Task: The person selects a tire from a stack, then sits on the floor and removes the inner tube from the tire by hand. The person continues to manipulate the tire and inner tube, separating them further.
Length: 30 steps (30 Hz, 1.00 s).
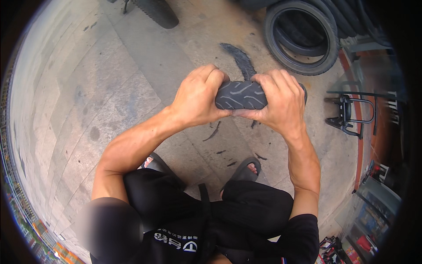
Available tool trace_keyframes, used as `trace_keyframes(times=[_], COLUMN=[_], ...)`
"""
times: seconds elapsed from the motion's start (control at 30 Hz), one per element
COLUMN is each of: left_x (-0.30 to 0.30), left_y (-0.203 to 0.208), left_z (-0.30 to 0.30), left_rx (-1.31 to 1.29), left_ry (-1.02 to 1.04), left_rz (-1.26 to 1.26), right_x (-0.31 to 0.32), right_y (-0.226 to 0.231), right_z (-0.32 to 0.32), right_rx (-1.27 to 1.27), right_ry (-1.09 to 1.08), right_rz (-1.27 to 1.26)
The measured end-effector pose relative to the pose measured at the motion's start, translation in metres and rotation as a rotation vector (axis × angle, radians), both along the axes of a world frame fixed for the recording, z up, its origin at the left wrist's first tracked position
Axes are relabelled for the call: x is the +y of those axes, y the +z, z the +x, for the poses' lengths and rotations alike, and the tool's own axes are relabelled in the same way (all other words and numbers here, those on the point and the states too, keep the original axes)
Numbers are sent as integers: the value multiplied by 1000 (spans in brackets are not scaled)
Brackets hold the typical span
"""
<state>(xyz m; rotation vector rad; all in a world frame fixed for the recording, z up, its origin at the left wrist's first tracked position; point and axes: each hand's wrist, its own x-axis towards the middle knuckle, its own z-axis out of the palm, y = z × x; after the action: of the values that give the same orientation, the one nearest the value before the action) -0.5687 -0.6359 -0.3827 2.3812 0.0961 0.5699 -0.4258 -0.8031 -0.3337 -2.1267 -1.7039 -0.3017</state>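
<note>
A black tyre (241,95) with a grooved tread is held up in front of me, its tread toward me. My left hand (201,94) is closed around its left side, fingers over the far edge and thumb along the near edge. On the right, my right hand (280,97) grips it the same way. Both thumbs point inward at the near edge and almost meet. Most of the tyre's ring is hidden beneath the tread and my hands.
A dark curved rubber strip (240,59) lies on the paved floor (145,57) beyond the tyre. Several tyres (335,42) are stacked at the far right. A black metal rack (349,112) stands at the right. Part of a wheel (159,11) shows at the top.
</note>
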Motion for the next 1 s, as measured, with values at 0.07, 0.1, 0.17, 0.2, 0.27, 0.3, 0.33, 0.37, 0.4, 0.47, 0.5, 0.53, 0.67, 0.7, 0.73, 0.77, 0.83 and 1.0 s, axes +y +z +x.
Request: trace_keyframes(times=[0.07, 0.1, 0.17, 0.2, 0.27, 0.3, 0.33, 0.37, 0.4, 0.47, 0.5, 0.53, 0.67, 0.7, 0.73, 0.77, 0.83, 1.0], left_x=[-2, -2, -4, -4, -3, -3, -2, -2, -2, -2, -2, -3, -2, -1, 1, 4, 13, 51], left_y=[0, 1, 1, 1, 2, 2, 2, 2, 3, 3, 3, 4, 5, 6, 6, 6, 4, -4], left_z=[1, 2, 4, 5, 8, 9, 10, 11, 11, 10, 10, 10, 12, 13, 15, 17, 21, 18], left_rx=[26, 39, 8, -7, 29, 55, 58, 69, 79, 108, 113, 127, 118, 125, 113, 116, 113, 190], left_ry=[-21, -33, -46, -52, -62, -67, -59, -48, -37, -38, -35, -35, 2, 23, 44, 66, 97, 139], left_rz=[4, 7, 5, 6, -7, -10, -17, -21, -25, -5, 7, 3, 17, 31, 36, 42, 42, 38], right_x=[-2, -3, -4, -4, -3, -3, 0, 2, 2, 1, 1, 0, 1, 3, 5, 7, 2, -31], right_y=[-1, -1, -1, 0, 2, 3, 3, 3, 3, 3, 3, 2, 0, -1, -3, -5, -10, -42], right_z=[1, 1, 3, 4, 7, 8, 10, 12, 13, 14, 14, 14, 17, 19, 22, 27, 33, 30], right_rx=[-11, -12, -4, 2, 11, 20, 15, 13, 15, 2, -6, -1, 6, 6, -3, -16, -22, 279], right_ry=[4, -1, 26, 36, 43, 45, 51, 56, 50, 55, 52, 62, 53, 39, 55, 69, 70, -18], right_rz=[-2, -11, 0, 2, -34, -50, -36, -20, -22, -35, -53, -52, -34, -19, 48, 116, 261, 479])
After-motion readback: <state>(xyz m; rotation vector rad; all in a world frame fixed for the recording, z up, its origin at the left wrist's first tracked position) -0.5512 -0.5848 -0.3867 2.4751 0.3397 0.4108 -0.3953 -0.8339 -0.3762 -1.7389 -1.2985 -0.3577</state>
